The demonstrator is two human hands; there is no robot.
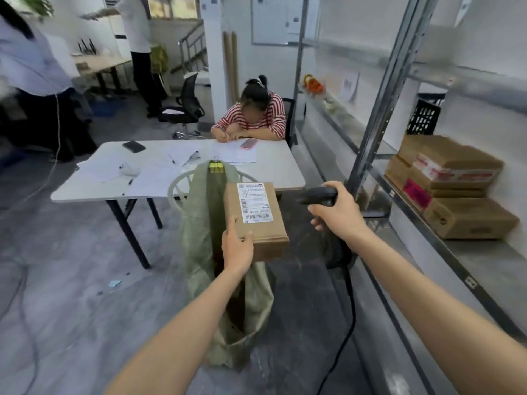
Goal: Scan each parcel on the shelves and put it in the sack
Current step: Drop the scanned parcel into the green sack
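Note:
My left hand [237, 246] grips the near corner of a brown cardboard parcel [271, 226] with a white barcode label on top. The parcel is held level above the open mouth of a green woven sack [199, 218], which hangs clipped to a white chair back. To the right, my right hand [336, 209] holds a black handheld scanner [316, 195], its head pointing left toward the parcel. The scanner's black cable [346, 317] trails down to the floor. Several more brown parcels [456, 183] are stacked on the lower shelf at the right.
A metal shelving unit [382, 89] runs along the right side, with a black crate [425, 115] on it. A white folding table [279, 169] with papers and phones stands behind the sack; a seated person in a striped top writes there. Two people stand at the back left.

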